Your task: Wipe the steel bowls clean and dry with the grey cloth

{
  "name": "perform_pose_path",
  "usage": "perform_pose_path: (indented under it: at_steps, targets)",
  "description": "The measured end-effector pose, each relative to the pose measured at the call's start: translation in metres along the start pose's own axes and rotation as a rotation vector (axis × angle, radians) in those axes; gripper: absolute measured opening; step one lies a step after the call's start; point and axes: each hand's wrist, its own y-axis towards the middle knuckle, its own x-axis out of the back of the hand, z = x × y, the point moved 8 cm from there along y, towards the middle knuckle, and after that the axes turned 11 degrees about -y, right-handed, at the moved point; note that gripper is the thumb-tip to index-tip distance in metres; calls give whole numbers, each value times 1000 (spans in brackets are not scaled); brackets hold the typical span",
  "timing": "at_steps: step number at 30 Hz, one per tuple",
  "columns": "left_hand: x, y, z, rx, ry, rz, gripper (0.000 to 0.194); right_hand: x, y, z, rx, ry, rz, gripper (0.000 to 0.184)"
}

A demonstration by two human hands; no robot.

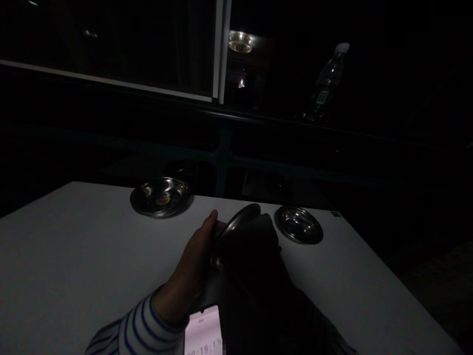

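Above the middle of the table, my left hand (197,256) grips a shiny metal dish (241,217) by its left side, thumb up. The dish is tilted nearly on edge. A dark cloth (254,234) covers its right side, held against it by my right hand (258,276). Deep shadow hides the fingers of that hand. To the left stand stacked metal dishes (160,197), with a coloured sticker in the top one. Another metal dish (299,225) lies to the right.
A lit phone (203,330) showing a timer lies at the white table's (92,266) near side. Beyond the far edge are a dark rail and a window frame (220,54). A clear plastic bottle (327,81) stands on the ledge at the back right.
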Motion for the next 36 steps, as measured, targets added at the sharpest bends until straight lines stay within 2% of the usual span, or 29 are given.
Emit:
perform_pose_path:
  at_steps: [4, 11, 17, 22, 28, 32, 36]
  targets:
    - [1, 2, 0, -10, 16, 3, 44, 3, 5, -11, -51, -9, -8, 21]
    - [1, 0, -4, -47, 48, -28, 44, 23, 9, -36, -138, 18, -70, 29]
    - [0, -2, -4, -40, 29, -34, 44, 24, 4, -46, -199, 58, -82, 23]
    - [1, -2, -2, -18, 25, -38, 44, 20, 9, -41, -191, 85, -37, 26]
    - [2, -3, -3, -56, 55, -49, 40, 9, 13, -23, -111, 82, 12, 24]
    - [3, 0, -2, -44, 62, -51, 40, -1, 11, -16, -69, 112, 16, 20]
    - [3, 2, -3, -55, 78, -35, 42, 0, 11, -16, -76, 90, 5, 21]
